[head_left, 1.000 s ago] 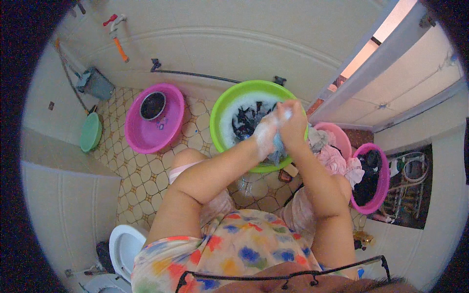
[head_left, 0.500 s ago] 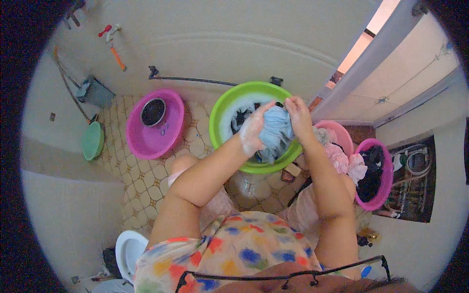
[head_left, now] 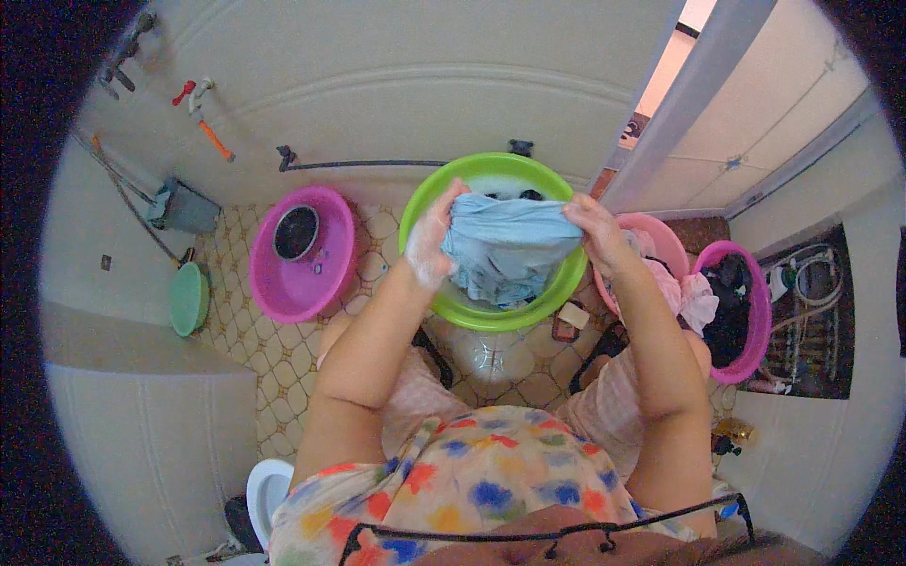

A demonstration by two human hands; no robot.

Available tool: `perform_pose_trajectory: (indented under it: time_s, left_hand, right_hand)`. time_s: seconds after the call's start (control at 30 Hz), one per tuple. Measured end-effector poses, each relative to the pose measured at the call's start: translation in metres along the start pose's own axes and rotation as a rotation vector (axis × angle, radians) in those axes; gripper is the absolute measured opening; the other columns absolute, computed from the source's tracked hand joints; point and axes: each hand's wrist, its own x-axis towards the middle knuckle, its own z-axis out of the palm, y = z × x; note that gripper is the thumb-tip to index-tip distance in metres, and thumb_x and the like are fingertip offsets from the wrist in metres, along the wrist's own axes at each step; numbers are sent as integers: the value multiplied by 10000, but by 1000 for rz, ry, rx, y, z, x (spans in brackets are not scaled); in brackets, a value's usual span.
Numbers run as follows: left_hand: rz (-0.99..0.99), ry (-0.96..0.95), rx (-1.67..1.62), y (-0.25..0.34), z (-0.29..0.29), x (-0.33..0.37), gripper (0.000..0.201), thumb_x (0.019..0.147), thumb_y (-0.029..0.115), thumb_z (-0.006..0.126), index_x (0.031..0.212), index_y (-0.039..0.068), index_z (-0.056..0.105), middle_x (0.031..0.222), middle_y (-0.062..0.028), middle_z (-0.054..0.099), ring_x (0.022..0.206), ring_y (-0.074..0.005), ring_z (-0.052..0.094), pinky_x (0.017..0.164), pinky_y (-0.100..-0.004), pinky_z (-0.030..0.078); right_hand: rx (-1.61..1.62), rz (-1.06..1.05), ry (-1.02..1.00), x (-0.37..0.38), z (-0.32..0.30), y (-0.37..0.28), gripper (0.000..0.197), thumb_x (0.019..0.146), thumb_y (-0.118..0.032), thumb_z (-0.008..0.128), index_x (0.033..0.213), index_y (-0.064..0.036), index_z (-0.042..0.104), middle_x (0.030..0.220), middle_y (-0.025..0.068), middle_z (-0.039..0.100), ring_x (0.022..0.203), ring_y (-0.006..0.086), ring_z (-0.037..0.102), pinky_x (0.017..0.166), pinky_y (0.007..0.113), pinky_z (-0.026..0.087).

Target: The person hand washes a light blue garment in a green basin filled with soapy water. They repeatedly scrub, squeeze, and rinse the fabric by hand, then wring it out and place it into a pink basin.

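A light blue wet garment [head_left: 510, 241] is stretched between my hands over a lime green basin [head_left: 481, 323]; its exact kind does not show. My left hand [head_left: 432, 241], streaked with suds, is closed on the garment's left end. At the opposite end, my right hand [head_left: 596, 231] pinches the fabric near the basin's right rim. The cloth's lower folds hang down into the basin. Foamy water and some dark cloth [head_left: 528, 195] show behind it.
Left stands a magenta basin [head_left: 274, 307] holding a dark round bowl [head_left: 296, 233]. To the right are a pink basin [head_left: 665, 241] with pale pink clothes and another magenta basin [head_left: 760, 325] with black clothes. A soap bar [head_left: 574, 315] lies on the tiled floor beside the green basin.
My hands have moved apart, the left one leftward, and the bunched blue garment is now spread wide between them. The view has shifted slightly.
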Motion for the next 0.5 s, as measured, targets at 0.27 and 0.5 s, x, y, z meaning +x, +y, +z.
perform_pose_trajectory:
  time_s: [0.27, 0.5]
  left_hand:
    - [307, -145, 1052, -25, 7, -4, 399, 839, 307, 518, 1163, 74, 497, 1146, -80, 495, 1068, -192, 457, 933, -321, 347]
    - [270, -40, 1652, -27, -12, 12, 390, 824, 271, 526, 1131, 32, 509, 1082, -127, 548, 972, -237, 523, 859, -321, 393]
  right_hand:
    - [344, -59, 43, -7, 9, -26, 104, 837, -190, 523, 839, -95, 482, 776, -19, 473, 741, 98, 467, 707, 251, 408]
    - [311, -78, 71, -2, 9, -21, 108, 832, -173, 531, 876, -85, 487, 819, -10, 492, 779, 100, 477, 712, 253, 404]
